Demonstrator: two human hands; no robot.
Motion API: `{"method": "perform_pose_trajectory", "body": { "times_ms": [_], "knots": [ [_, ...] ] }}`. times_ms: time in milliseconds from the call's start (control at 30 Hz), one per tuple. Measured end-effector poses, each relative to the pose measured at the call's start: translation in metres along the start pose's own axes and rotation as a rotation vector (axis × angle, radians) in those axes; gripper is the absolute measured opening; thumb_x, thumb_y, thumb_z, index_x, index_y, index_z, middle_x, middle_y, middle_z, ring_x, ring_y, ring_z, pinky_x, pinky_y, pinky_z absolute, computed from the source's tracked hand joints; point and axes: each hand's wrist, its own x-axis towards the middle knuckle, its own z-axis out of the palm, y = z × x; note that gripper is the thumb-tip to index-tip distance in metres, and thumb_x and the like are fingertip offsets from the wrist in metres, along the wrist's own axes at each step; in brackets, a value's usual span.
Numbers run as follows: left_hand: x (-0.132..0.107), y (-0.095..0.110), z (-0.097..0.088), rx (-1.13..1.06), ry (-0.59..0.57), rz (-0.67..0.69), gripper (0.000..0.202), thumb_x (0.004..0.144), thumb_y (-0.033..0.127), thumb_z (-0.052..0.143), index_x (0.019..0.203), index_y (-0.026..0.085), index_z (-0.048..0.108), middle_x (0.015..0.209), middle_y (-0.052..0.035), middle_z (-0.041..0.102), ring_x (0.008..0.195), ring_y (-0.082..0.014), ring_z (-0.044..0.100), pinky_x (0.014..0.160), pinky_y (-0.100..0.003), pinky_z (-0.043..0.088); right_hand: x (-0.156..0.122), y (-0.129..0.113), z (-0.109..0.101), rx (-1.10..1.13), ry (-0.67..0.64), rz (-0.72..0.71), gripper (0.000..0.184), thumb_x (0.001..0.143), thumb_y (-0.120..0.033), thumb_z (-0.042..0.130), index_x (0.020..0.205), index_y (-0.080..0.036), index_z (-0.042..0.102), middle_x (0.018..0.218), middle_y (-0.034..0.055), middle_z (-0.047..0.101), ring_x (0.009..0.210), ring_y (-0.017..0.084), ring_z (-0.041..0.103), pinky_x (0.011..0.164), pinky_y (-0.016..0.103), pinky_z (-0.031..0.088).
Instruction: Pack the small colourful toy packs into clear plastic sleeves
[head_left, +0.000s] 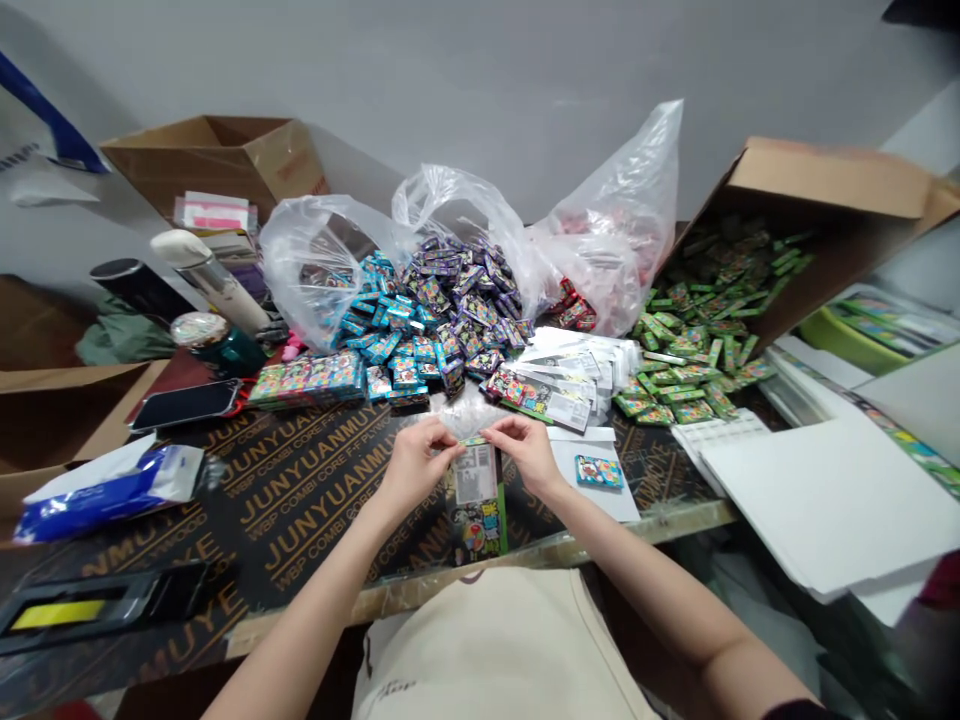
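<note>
My left hand (416, 462) and my right hand (531, 456) are both closed in a pinch at the top edge of a printed packet (478, 510). The packet hangs upright near the table's front edge, with a grey panel above and colourful lettering below. Whether it has anything inside I cannot tell. Beside my right hand, a small blue printed box (598, 471) lies on a white sheet (626, 505). Just beyond my hands is a fanned stack of flat printed packets (559, 395).
Heaps of small blue boxes (386, 320), purple boxes (472, 290) and green boxes (690, 350) spread across the back. Red ones sit in a clear bag (622, 250). At left are a phone (187, 404) and a jar (217, 345); white sheets (832, 480) overhang at right.
</note>
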Motion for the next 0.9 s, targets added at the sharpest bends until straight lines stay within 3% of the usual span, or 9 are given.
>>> {"method": "perform_pose_trajectory", "body": {
  "times_ms": [167,333,400,500,567,633,733,833,900],
  "knots": [
    [-0.005,0.001,0.003,0.03,-0.028,0.02,0.014,0.079,0.024,0.056,0.082,0.018,0.068,0.071,-0.0023,0.055,0.068,-0.0134,0.052,0.062,-0.024,0.039,-0.008,-0.001,-0.002,-0.116,-0.07,-0.154,0.017,0.077,-0.034,0.061,0.076,-0.019,0.067,0.083,0.0043,0.069,0.077,0.018,0.063,0.071,0.03,0.048],
    [-0.003,0.002,0.006,-0.039,-0.072,0.016,0.015,0.078,0.028,0.057,0.073,0.017,0.065,0.082,-0.0042,0.058,0.076,-0.015,0.055,0.068,-0.025,0.041,-0.007,-0.005,-0.025,-0.452,-0.248,-0.329,0.024,0.082,-0.031,0.054,0.102,-0.023,0.063,0.111,0.0054,0.062,0.103,0.02,0.056,0.091,0.035,0.041],
    [-0.001,-0.005,0.007,-0.107,-0.076,-0.025,0.013,0.077,0.026,0.057,0.071,0.016,0.064,0.084,-0.0048,0.062,0.079,-0.0158,0.057,0.069,-0.025,0.042,-0.001,-0.002,-0.055,-0.672,-0.096,-0.298,0.031,0.077,-0.029,0.059,0.107,-0.023,0.06,0.117,0.0062,0.058,0.11,0.021,0.051,0.095,0.036,0.036],
    [-0.001,-0.032,0.007,-0.141,-0.026,-0.163,0.012,0.073,0.026,0.059,0.073,0.015,0.064,0.077,-0.0046,0.066,0.073,-0.017,0.059,0.068,-0.026,0.044,0.006,0.01,-0.119,-0.887,0.377,-0.079,0.026,0.073,-0.026,0.056,0.097,-0.018,0.061,0.104,0.01,0.062,0.103,0.024,0.051,0.093,0.039,0.035],
    [-0.003,-0.056,0.006,-0.113,0.008,-0.286,0.014,0.07,0.028,0.059,0.073,0.015,0.065,0.073,-0.0045,0.066,0.069,-0.0179,0.059,0.065,-0.027,0.044,0.007,0.021,-0.16,-0.9,0.489,0.006,0.025,0.072,-0.026,0.053,0.093,-0.015,0.06,0.096,0.0126,0.062,0.099,0.027,0.052,0.089,0.043,0.035],
    [-0.004,-0.076,0.004,-0.053,0.006,-0.405,0.012,0.067,0.027,0.061,0.068,0.015,0.065,0.068,-0.0042,0.066,0.066,-0.0194,0.059,0.065,-0.029,0.044,0.005,0.034,-0.189,-0.875,0.518,0.087,0.022,0.069,-0.031,0.056,0.083,-0.016,0.062,0.078,0.0096,0.064,0.085,0.026,0.057,0.082,0.042,0.039],
    [-0.003,-0.086,0.009,0.022,-0.013,-0.489,0.004,0.06,0.02,0.064,0.06,0.016,0.064,0.067,-0.0061,0.066,0.075,-0.0251,0.06,0.074,-0.035,0.043,-0.001,0.055,-0.208,-0.783,0.498,0.157,0.023,0.063,-0.034,0.062,0.076,-0.015,0.062,0.065,0.0064,0.063,0.068,0.022,0.059,0.07,0.035,0.044],
    [0.004,-0.066,0.035,-0.022,-0.034,-0.464,0.01,0.063,0.02,0.063,0.071,0.016,0.067,0.085,-0.0095,0.067,0.092,-0.0275,0.057,0.083,-0.038,0.041,-0.009,0.067,-0.21,-0.661,0.462,0.166,0.028,0.063,-0.034,0.06,0.08,-0.013,0.063,0.07,0.0084,0.066,0.065,0.02,0.06,0.064,0.032,0.046],
    [0.01,-0.044,0.066,-0.107,-0.097,-0.447,0.016,0.069,0.024,0.06,0.082,0.016,0.067,0.09,-0.0089,0.067,0.089,-0.0232,0.06,0.081,-0.034,0.044,-0.018,0.067,-0.211,-0.591,0.43,0.158,0.029,0.064,-0.035,0.059,0.081,-0.012,0.064,0.075,0.0091,0.067,0.068,0.019,0.061,0.065,0.031,0.047]
  ]
}}
